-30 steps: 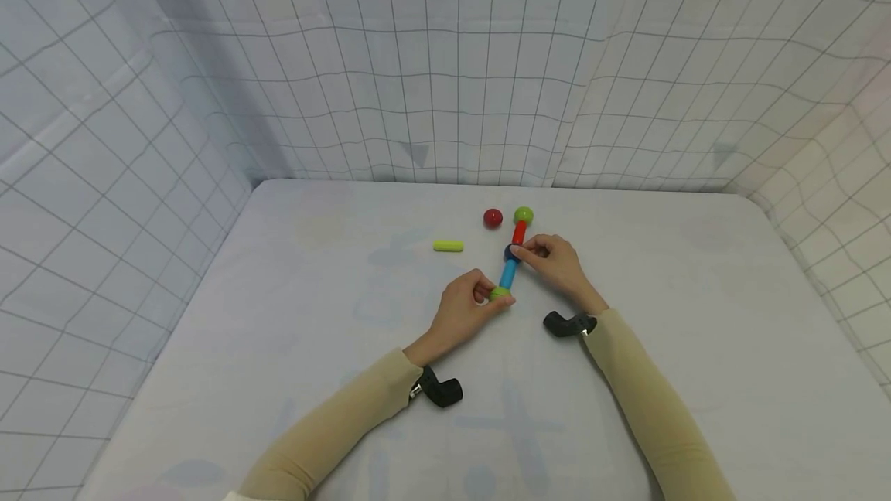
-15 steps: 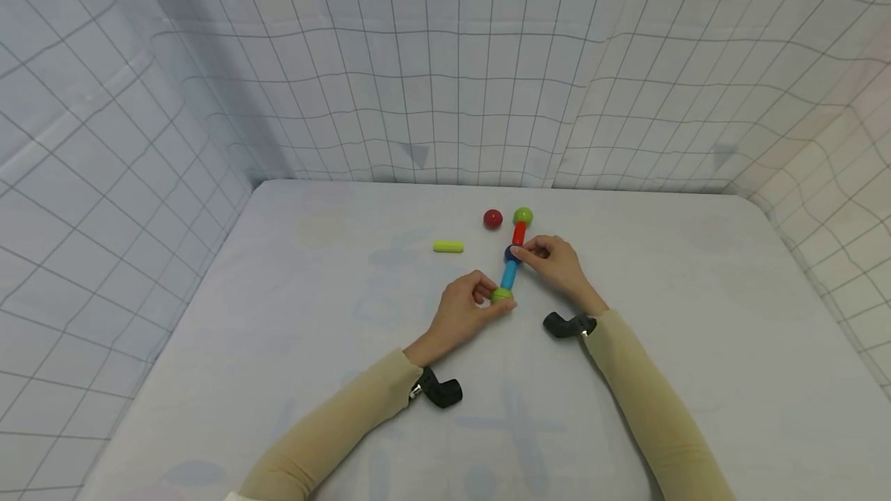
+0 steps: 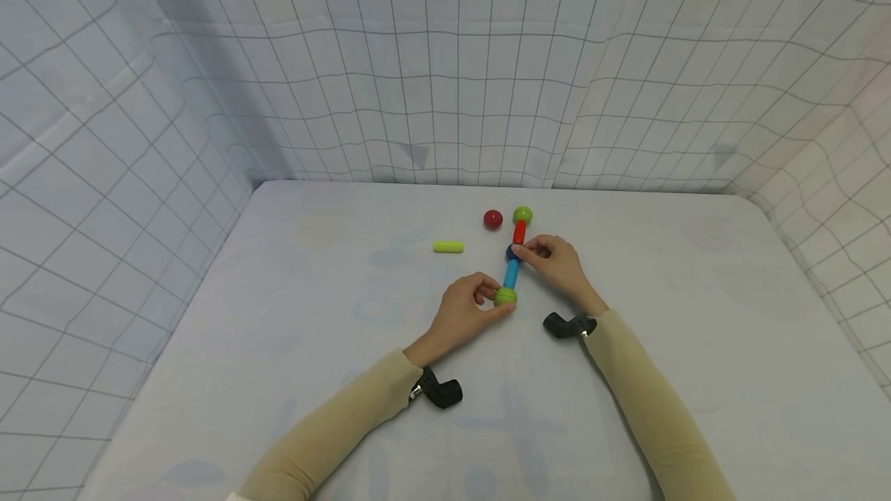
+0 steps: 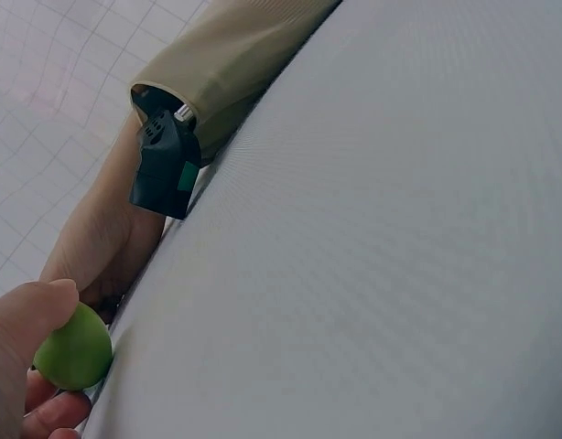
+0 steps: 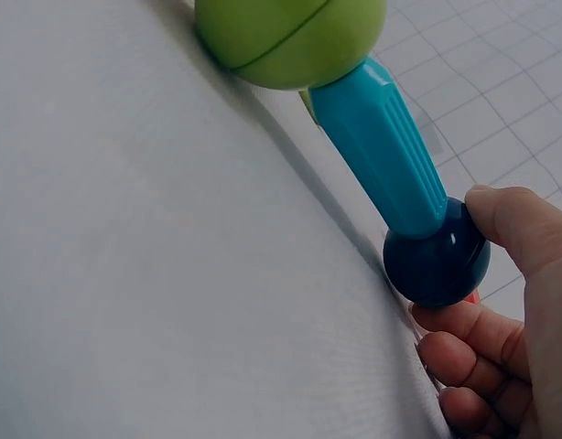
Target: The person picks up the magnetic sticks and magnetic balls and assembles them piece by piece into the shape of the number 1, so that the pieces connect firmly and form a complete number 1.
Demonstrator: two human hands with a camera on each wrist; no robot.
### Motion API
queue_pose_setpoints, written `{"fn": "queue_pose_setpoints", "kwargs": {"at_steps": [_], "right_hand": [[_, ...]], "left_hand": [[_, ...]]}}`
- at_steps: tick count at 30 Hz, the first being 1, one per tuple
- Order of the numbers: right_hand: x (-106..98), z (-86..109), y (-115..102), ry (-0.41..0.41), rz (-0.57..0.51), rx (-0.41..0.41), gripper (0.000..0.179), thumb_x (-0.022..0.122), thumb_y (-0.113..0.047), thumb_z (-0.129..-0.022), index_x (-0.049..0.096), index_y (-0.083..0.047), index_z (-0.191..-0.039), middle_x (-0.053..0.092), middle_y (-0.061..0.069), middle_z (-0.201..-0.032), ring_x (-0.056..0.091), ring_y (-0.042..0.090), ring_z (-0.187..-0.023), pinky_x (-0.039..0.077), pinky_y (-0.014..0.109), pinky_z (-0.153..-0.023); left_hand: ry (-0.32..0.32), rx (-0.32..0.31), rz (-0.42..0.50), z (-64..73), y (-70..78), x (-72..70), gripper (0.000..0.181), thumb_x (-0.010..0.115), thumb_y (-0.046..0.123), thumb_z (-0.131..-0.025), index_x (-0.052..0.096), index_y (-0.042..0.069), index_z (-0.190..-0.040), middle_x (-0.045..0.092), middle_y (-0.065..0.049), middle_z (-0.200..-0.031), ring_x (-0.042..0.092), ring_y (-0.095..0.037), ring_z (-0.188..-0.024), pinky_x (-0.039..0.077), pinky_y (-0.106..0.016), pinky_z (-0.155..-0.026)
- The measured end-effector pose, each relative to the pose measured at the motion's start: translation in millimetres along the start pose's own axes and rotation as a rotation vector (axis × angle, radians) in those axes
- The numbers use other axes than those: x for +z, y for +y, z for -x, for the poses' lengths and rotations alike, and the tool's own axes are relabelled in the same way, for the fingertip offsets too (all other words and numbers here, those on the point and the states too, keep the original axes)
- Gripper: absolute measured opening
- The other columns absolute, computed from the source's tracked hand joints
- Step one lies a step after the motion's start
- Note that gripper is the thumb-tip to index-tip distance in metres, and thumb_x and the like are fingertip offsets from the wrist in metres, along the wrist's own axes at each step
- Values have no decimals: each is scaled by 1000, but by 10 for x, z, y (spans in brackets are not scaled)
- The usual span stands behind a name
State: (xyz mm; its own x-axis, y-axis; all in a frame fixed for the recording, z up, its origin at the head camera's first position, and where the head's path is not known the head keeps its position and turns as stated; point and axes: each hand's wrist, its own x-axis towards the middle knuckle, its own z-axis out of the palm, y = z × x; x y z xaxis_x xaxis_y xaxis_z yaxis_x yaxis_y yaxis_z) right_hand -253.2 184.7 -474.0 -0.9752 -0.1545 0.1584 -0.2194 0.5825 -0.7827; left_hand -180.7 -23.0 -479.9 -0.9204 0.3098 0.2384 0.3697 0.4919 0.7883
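Note:
A chain of toy rods and balls lies on the white table. Its near end is a green ball [image 3: 506,298], joined by a light blue rod [image 3: 511,274] to a dark blue ball [image 5: 437,256]. Beyond that, a red rod [image 3: 520,233] leads to another green ball [image 3: 523,215]. My left hand [image 3: 465,306] holds the near green ball between thumb and fingers; in the left wrist view the thumb lies over it. With thumb and forefinger, my right hand [image 3: 559,265] pinches the dark blue ball.
A loose red ball [image 3: 493,219] sits left of the far green ball. Left of the chain lies a yellow-green rod [image 3: 448,247]. White grid-patterned cloth [image 3: 445,83] walls off the back and sides of the table [image 3: 313,292]. Each wrist wears a black device.
The near green ball and the blue rod have swung slightly to the right, so the chain is straighter. My left fingers have shifted a little with the ball; the right hand stays put.

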Motion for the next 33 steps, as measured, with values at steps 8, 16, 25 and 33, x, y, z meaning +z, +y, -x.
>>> {"fn": "queue_pose_setpoints", "kwargs": {"at_steps": [8, 16, 25, 33], "right_hand": [[13, -30, 3, 4, -2, -10, 33, 65, -39, -90, 70, -6, -89, 55, 6, -75, 46, 22, -76, 34, 33, -67], [22, -81, 22, 26, 24, 12, 33, 65, -38, -90, 70, -5, -92, 55, 7, -76, 45, 22, -77, 34, 33, -68], [25, -171, 72, 30, 27, 10, 33, 65, -39, -90, 71, -6, -92, 55, 6, -74, 44, 22, -77, 32, 32, -68], [5, -260, 75, 16, 37, 11, 34, 63, -40, -90, 71, -7, -94, 55, 5, -74, 44, 22, -76, 31, 33, -68]], "left_hand": [[-1, 30, -29, -1, -3, -19, 34, 77, 35, -81, 65, 11, -102, 64, 6, -85, 50, -9, -73, 41, -25, -67], [-9, 45, -42, 10, 21, -22, 36, 74, 29, -84, 65, 8, -111, 65, 4, -86, 50, -10, -73, 41, -26, -67], [-5, 48, -55, 9, 20, -7, 39, 73, 24, -85, 63, 7, -119, 65, 4, -84, 50, -10, -72, 40, -26, -67], [31, 52, -30, -14, -14, -1, 32, 69, 19, -88, 63, 5, -116, 65, 1, -83, 52, -8, -70, 42, -24, -64]]}}
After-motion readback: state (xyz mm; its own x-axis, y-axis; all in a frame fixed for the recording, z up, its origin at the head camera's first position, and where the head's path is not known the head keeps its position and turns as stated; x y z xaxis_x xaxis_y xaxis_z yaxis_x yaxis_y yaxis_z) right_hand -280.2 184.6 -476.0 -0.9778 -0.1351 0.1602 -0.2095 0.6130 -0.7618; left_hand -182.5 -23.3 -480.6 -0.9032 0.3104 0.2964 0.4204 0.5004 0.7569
